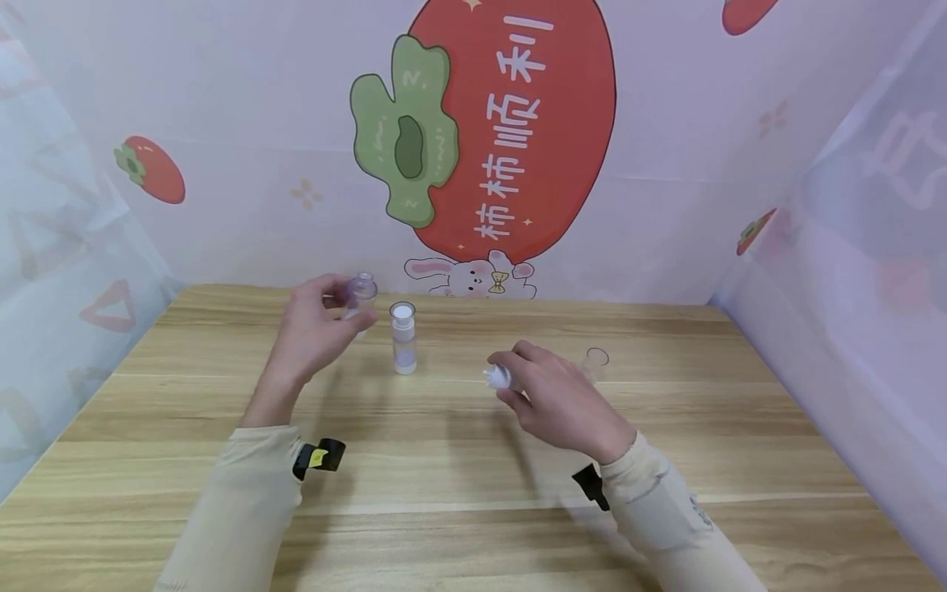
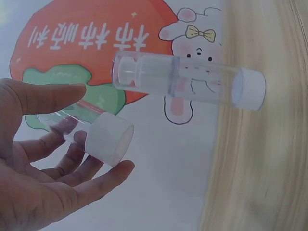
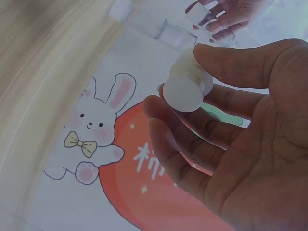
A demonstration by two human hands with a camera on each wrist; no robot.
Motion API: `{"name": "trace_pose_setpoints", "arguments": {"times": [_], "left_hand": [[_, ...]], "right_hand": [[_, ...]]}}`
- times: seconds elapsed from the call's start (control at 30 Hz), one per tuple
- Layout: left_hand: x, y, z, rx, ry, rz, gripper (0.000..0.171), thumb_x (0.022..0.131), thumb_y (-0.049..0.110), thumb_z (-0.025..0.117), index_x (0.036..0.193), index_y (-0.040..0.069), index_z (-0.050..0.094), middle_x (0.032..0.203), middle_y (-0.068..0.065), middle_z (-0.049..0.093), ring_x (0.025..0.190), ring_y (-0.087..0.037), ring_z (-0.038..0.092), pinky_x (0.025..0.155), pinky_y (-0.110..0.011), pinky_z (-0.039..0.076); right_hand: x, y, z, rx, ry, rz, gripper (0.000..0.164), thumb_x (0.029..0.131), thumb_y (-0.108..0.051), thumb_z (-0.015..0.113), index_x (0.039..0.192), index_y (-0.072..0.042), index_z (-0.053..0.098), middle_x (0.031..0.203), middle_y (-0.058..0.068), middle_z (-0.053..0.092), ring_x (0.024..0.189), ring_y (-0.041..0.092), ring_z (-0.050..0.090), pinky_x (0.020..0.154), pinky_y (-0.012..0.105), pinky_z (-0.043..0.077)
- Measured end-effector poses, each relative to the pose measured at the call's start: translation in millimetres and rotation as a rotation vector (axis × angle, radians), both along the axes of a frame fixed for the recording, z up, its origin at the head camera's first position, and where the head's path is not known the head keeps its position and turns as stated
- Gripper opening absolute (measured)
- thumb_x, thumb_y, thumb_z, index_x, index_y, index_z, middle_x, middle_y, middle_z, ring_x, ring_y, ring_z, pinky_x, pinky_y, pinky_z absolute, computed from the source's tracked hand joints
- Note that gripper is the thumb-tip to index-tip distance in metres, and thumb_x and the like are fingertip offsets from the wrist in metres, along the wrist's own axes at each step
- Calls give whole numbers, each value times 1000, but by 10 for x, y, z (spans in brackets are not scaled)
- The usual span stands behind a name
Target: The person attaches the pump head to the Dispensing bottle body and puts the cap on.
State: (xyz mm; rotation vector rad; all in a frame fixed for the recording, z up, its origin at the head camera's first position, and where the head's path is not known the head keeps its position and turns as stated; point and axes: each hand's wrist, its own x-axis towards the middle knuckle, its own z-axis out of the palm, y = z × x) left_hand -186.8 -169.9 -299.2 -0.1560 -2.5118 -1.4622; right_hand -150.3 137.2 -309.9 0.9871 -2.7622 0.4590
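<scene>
My left hand [image 1: 312, 330] grips a small clear bottle [image 1: 363, 289] above the table's far left part. In the left wrist view the bottle's white base [image 2: 109, 138] points away from the palm, with the thumb on one side and fingers on the other. My right hand [image 1: 556, 401] pinches a white pump head [image 1: 499, 377] between thumb and fingers, its narrow end facing left. Between the two hands a second clear bottle [image 1: 404, 349] stands upright, with a white pump top under a clear cap and a white base.
Beyond the right hand, a clear cap [image 1: 596, 357] sits on the wooden table [image 1: 414, 477], partly hidden by the hand. A printed cloth wall [image 1: 281, 222] rises at the table's back edge, with more cloth along both sides.
</scene>
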Motion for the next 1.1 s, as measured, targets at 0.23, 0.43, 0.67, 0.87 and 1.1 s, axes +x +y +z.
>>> {"name": "trace_pose_setpoints", "arguments": {"times": [0.23, 0.43, 0.67, 0.87, 1.1], "left_hand": [[12, 88, 33, -4, 18, -27, 46, 89, 5, 74, 130, -9, 58, 124, -23, 57, 115, -41, 60, 89, -49, 55], [38, 176, 80, -13, 46, -46, 45, 89, 3, 74, 129, -11, 58, 122, -24, 56, 114, -40, 57, 97, -50, 52], [60, 256, 126, -14, 59, -77, 44, 89, 5, 75, 129, -7, 60, 120, -20, 62, 113, -36, 58, 94, -49, 52], [82, 316, 143, -14, 70, -103, 45, 88, 5, 74, 129, -6, 60, 121, -20, 63, 114, -36, 58, 94, -50, 53], [106, 407, 131, -29, 93, -127, 42, 87, 2, 75, 126, -3, 62, 118, -18, 63, 111, -34, 60, 93, -49, 54]], "right_hand": [[-9, 9, 3, 0, -14, -7, 34, 90, -9, 76, 122, -6, 68, 98, 0, 63, 79, 13, 58, 68, 31, 52], [-13, 17, 10, -1, -14, -3, 33, 90, -7, 76, 122, -5, 67, 98, 1, 62, 79, 14, 58, 69, 32, 52], [-25, 33, 20, -8, -14, 1, 33, 90, -6, 75, 123, -5, 67, 99, 2, 61, 79, 13, 58, 68, 30, 51], [-27, 47, 36, -26, 2, -5, 36, 91, -7, 75, 125, -5, 65, 99, 1, 60, 76, 13, 56, 64, 28, 49], [-32, 73, 49, -45, 14, -14, 38, 90, -6, 75, 127, -5, 63, 100, 1, 60, 76, 13, 56, 64, 29, 49]]}}
